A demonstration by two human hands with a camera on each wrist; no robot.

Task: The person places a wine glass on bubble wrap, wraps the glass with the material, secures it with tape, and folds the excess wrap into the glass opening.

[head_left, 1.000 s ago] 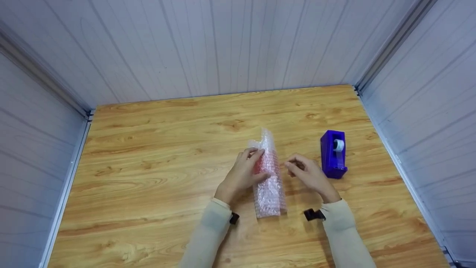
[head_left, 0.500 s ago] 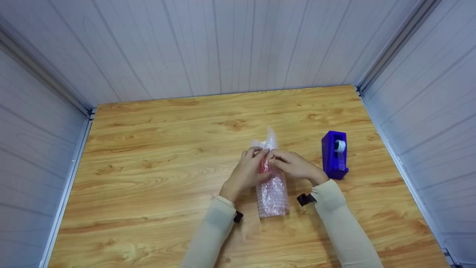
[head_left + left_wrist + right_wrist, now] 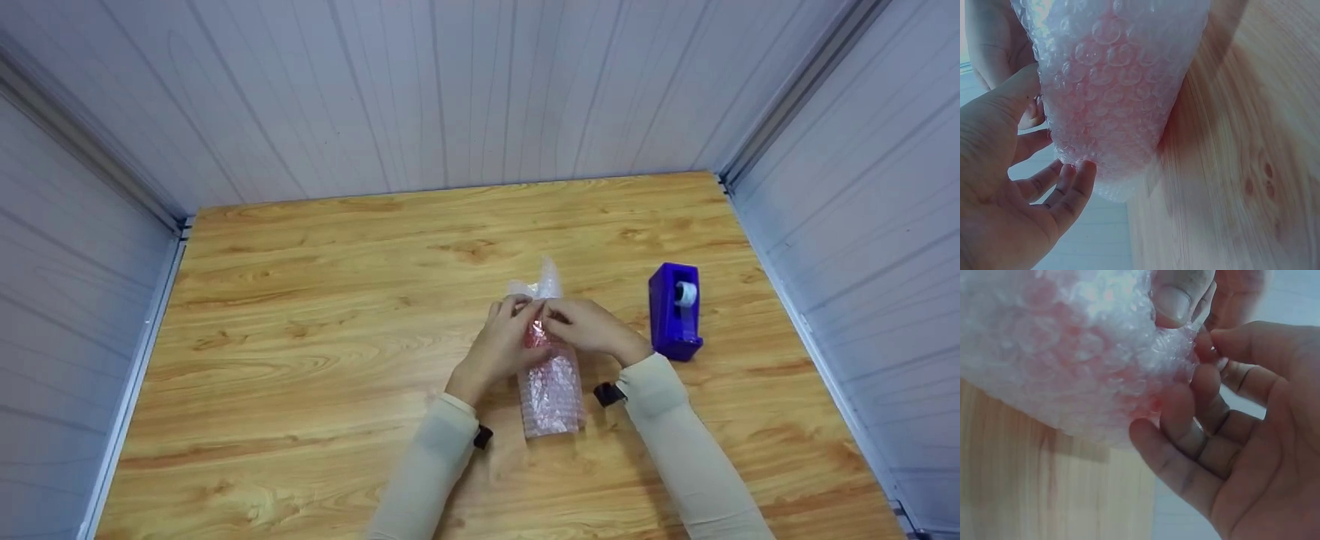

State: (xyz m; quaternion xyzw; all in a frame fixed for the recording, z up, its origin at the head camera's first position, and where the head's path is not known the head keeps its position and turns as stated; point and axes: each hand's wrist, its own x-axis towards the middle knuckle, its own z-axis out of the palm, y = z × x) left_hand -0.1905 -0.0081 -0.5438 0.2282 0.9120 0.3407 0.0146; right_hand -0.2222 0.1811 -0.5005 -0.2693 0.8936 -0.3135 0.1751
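Note:
A long bundle of clear bubble wrap (image 3: pixel 551 397) lies on the table, and something red (image 3: pixel 536 334) shows through it. My left hand (image 3: pixel 499 341) grips its left side; in the left wrist view the fingers (image 3: pixel 1075 194) curl against the wrap. My right hand (image 3: pixel 592 326) meets it at the upper part of the bundle. Close up, the right hand (image 3: pixel 1258 422) has curled fingers touching the bubble wrap (image 3: pixel 1072 365), with thumb and forefinger pinched at its edge. A glint shows there; whether it is tape or wrap I cannot tell. The left thumb (image 3: pixel 1174 304) presses just above.
A blue tape dispenser (image 3: pixel 675 311) with a white roll (image 3: pixel 685 294) stands right of the hands, close to the right forearm. The wood-grain table (image 3: pixel 322 375) is enclosed by pale panels (image 3: pixel 480 90) at the back and both sides.
My right hand has moved left from beside the bundle onto its upper part, meeting the left fingers. The left hand keeps its hold; the bundle has shifted slightly right.

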